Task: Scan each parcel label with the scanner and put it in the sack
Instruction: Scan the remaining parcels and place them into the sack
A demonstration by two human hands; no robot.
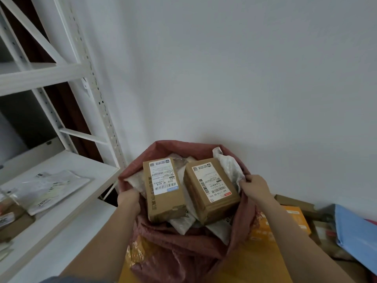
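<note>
Sack [183, 248] mouth up | both hands' fingers grasping rim: left hand [130, 201], right hand [255, 186]

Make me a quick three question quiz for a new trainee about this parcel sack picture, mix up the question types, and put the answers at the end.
1. True or false: both hands grip the rim of the red sack.
2. Multiple choice: what lies on top inside the sack? A) two brown cardboard boxes, labels facing up B) one blue envelope C) a scanner
3. Fill in: the flat grey mailers lie on the white ____ to the left of the sack.

Key
1. True: the left hand and the right hand each hold the sack's edge on their own side.
2. A: the left box and the right box lie side by side.
3. shelf
</note>
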